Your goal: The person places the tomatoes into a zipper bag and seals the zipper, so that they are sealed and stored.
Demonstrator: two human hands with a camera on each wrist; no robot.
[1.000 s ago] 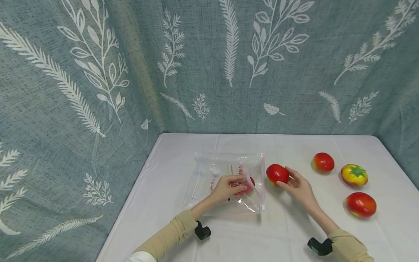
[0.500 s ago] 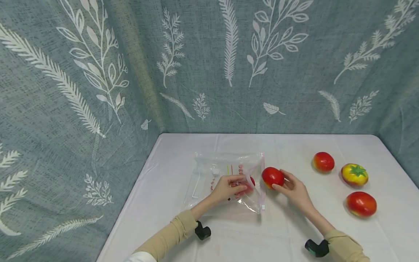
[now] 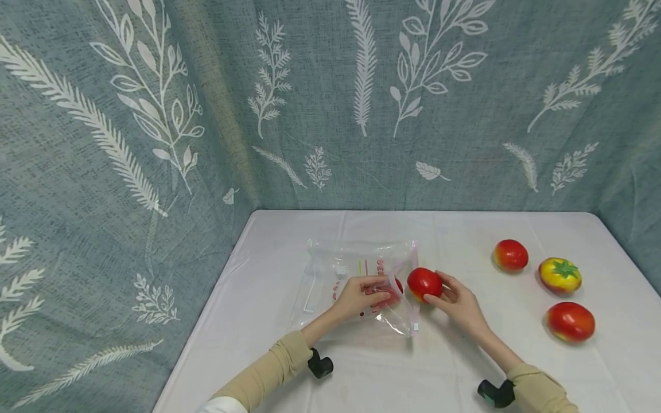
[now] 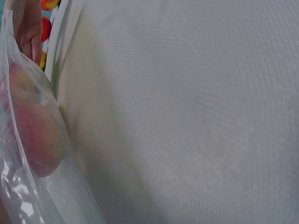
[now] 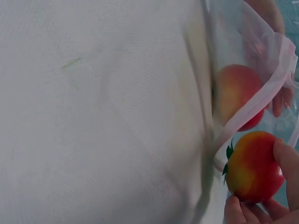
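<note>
A clear plastic zip bag (image 3: 325, 269) with red print and a pink zip edge lies on the white table. My left hand (image 3: 355, 298) pinches its upper film near the mouth. Inside sits one red tomato (image 5: 237, 95), seen blurred through the film in the left wrist view. At the bag's right-hand mouth, my right hand (image 3: 461, 304) holds another tomato (image 3: 424, 284) between thumb and fingers. The right wrist view shows this held tomato (image 5: 254, 167) as red and yellow with a green leafy top, right beside the pink zip edge.
To the right on the table lie a red tomato (image 3: 510, 255), a yellow-topped tomato (image 3: 559, 276) with green leaves up, and a larger red tomato (image 3: 570, 322). A patterned blue-green cloth (image 3: 330, 115) hangs behind and at the sides of the table.
My right hand has moved left and slightly nearer with its tomato, from beside the bag to its mouth. The left hand and the bag have stayed nearly still.
</note>
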